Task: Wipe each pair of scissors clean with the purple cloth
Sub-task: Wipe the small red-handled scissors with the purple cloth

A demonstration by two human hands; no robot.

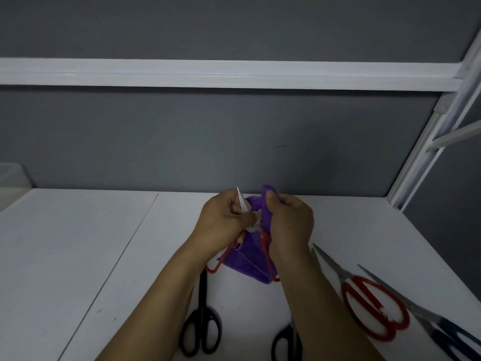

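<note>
Black scissors [200, 332] lie on worktop [104, 256] below hands; left hand [221, 225] grips red scissors [241, 201], right hand [291, 222] pinches purple cloth [247, 264].

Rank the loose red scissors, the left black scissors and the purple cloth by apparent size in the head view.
1. Loose red scissors: largest.
2. Left black scissors and purple cloth: about alike; the cloth is partly covered, so unranked.
</note>
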